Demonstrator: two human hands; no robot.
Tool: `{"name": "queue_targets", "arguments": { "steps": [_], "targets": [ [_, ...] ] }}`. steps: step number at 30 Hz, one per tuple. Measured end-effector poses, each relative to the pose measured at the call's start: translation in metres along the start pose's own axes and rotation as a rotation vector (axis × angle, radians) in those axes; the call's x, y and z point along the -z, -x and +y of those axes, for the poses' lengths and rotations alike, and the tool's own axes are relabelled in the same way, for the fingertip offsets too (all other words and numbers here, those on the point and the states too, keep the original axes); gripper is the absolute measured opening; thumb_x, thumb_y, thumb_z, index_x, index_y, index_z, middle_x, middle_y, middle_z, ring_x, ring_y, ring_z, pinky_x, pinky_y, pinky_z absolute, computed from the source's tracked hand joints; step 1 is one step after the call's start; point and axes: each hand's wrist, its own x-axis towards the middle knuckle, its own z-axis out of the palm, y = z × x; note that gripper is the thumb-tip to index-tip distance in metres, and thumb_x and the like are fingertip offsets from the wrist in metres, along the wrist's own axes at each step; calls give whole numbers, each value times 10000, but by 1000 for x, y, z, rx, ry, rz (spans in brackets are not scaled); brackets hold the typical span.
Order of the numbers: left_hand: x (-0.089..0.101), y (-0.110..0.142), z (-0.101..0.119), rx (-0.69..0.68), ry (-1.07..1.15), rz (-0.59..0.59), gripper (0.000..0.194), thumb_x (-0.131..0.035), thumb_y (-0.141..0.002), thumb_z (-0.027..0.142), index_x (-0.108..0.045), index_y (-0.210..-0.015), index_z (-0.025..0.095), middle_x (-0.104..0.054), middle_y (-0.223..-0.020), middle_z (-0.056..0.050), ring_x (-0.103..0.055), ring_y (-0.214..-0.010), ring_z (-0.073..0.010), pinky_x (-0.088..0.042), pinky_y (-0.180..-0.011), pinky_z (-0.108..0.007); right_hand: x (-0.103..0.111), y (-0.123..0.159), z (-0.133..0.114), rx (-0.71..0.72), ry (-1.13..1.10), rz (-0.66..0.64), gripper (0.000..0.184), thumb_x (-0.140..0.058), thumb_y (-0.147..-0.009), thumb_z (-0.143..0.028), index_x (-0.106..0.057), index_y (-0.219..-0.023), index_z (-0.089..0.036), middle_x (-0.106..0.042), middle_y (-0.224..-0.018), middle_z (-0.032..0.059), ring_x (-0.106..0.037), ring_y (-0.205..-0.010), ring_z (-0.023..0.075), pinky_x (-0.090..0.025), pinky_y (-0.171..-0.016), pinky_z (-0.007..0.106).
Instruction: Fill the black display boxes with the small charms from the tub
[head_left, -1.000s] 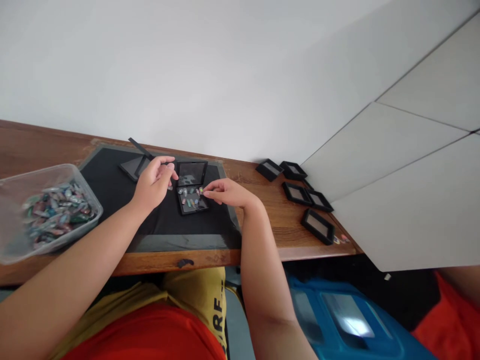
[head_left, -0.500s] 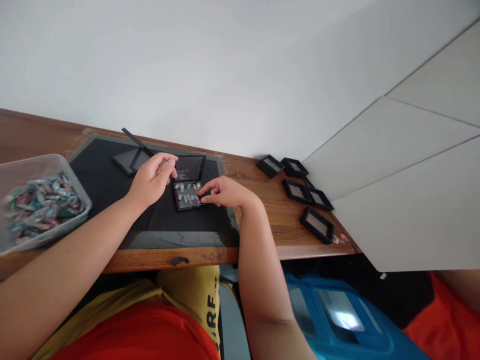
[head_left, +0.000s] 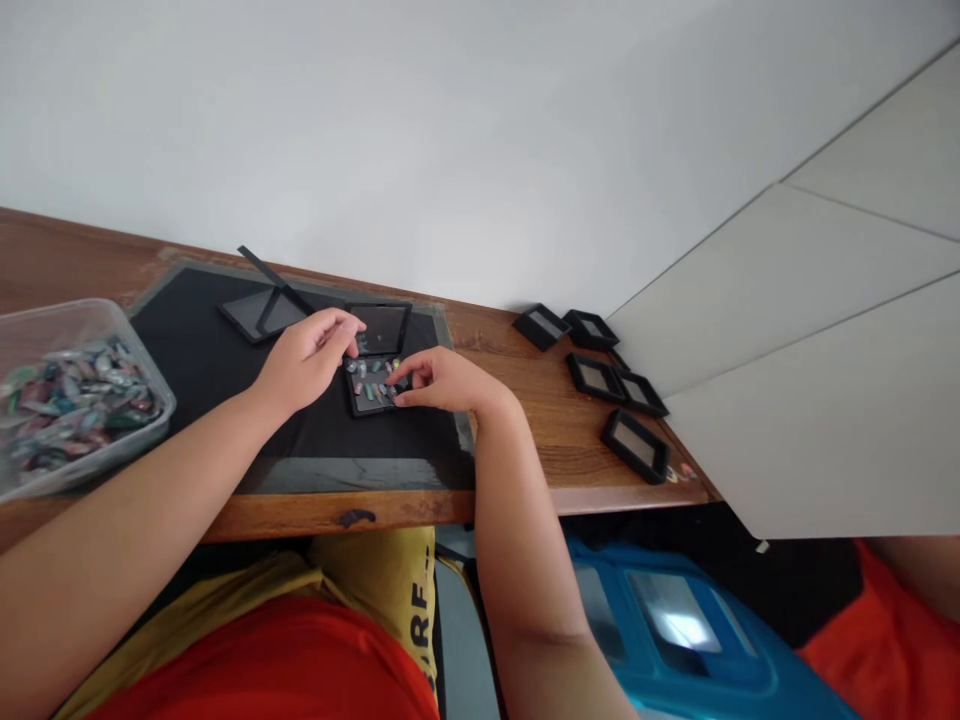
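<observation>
A shallow black case (head_left: 370, 406) lies with its framed clear lid (head_left: 384, 328) raised at the back. Several small shiny coloured pieces (head_left: 369, 390), stone-like in look, sit in rows on its grey bed. My right hand (head_left: 442, 380) reaches in from the right, thumb and forefinger tips closed about a small piece near the case's right side. Over the case's left edge hovers my left hand (head_left: 307, 362), fingers curled and thumb pressed to the forefinger; whatever they may hold is hidden.
A clear plastic tub (head_left: 161, 425) of similar coloured pieces stands at left. Behind my left hand another black case (head_left: 259, 312) lies with its lid up. Several black boxes (head_left: 636, 445) are on the wooden table (head_left: 525, 430) at right. A blue plastic stool (head_left: 675, 620) and a person's red clothing (head_left: 892, 640) are below.
The right hand's fingertips have shifted slightly left over the pieces. The left hand stays curled near the case's left edge. The whole view has shifted slightly.
</observation>
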Motion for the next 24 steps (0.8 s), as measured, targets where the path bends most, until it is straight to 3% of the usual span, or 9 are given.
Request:
{"name": "queue_targets", "arguments": {
  "steps": [10,18,21,24],
  "targets": [
    [-1,1,4,-1,-48,-22,377,-522,-1009,507,-751,-965,211,-719,-801,-40,-610,-681,-184,-466,-670,-323,-1,0,-5,-49,76,96,283,-828,-837,-241,-822,-1104,-146,-567,-625,-59,-460,-559,87,-315,-597,275],
    [-2,4,3,-36,-66,-23,389,-515,-1016,508,-751,-932,211,-730,-798,-42,-625,-677,-184,-478,-667,-320,-3,0,-6,-38,73,96,301,-815,-850,-246,-832,-1136,-154,-572,-606,-54,-445,-550,90,-300,-595,277],
    [-7,13,19,-32,-76,24,382,-518,-1031,505,-753,-974,210,-747,-829,-43,-663,-716,-187,-500,-688,-312,-2,0,-4,-18,58,116,310,-838,-830,-252,-833,-1125,-158,-576,-614,-56,-452,-555,88,-311,-597,272],
    [-2,30,56,-91,-117,37,378,-530,-1043,514,-771,-987,229,-765,-853,-44,-685,-743,-196,-502,-665,-307,0,0,0,16,11,151,286,-837,-826,-268,-840,-1091,-160,-589,-634,-45,-450,-567,92,-311,-592,273]
  ]
}}
